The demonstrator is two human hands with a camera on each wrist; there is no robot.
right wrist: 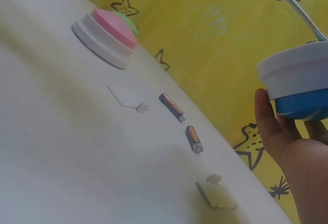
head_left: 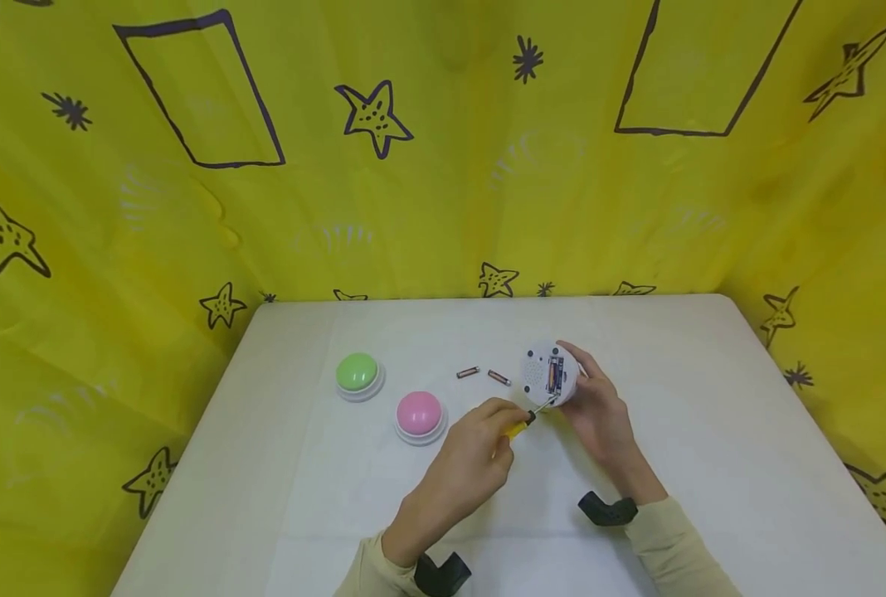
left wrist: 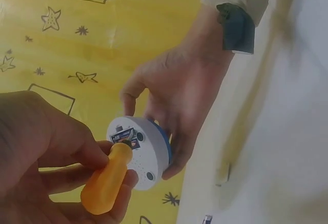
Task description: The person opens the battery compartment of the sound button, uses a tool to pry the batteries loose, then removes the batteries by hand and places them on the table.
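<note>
My left hand [head_left: 473, 452] grips a yellow-handled screwdriver [left wrist: 106, 183]. Its metal shaft reaches the underside of a round white push button [head_left: 536, 381], at the lower edge of the uncovered battery compartment [head_left: 555, 373]. A battery with a copper-coloured band shows inside that compartment. My right hand [head_left: 600, 414] holds the push button from the right, its underside turned up and its blue dome [right wrist: 305, 103] down towards the palm. Left of the push button, two small batteries [head_left: 468, 373] lie apart on the table.
Two more push buttons, a green one [head_left: 357, 371] and a pink one [head_left: 419, 413], stand dome up on the white table [head_left: 249, 497]. Two thin white covers [right wrist: 125, 97] lie near the batteries in the right wrist view. A yellow curtain [head_left: 428, 215] hangs behind the table.
</note>
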